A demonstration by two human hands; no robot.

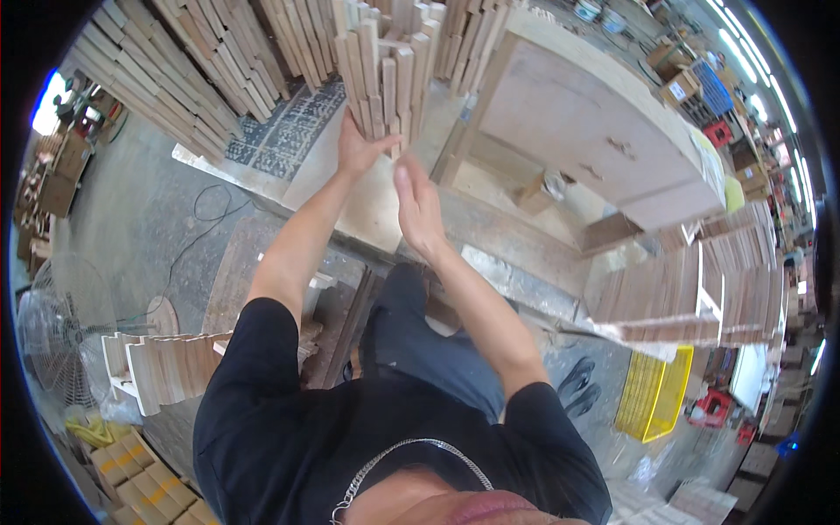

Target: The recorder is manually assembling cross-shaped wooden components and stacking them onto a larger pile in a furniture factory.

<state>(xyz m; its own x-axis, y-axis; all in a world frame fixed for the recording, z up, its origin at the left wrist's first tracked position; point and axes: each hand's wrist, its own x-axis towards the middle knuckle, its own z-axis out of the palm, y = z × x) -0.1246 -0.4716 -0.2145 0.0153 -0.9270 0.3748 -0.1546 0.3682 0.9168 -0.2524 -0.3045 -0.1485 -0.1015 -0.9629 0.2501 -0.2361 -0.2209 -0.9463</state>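
Both arms are stretched out toward a stack of short wooden slats [385, 74] standing on end on the pale tabletop [372, 206]. The left hand [357, 149] is spread flat against the stack's lower left side, fingers up. The right hand [416, 206] is open too, fingers straight, just beside the stack's bottom edge, and I can't tell if it actually touches.

Bright, even daylight; ceiling strip lights [744, 66] glare at 2 o'clock, window [48, 101] blown out at 10. Heavy fisheye bending, black vignette, right hand [418, 206] slightly motion-blurred.
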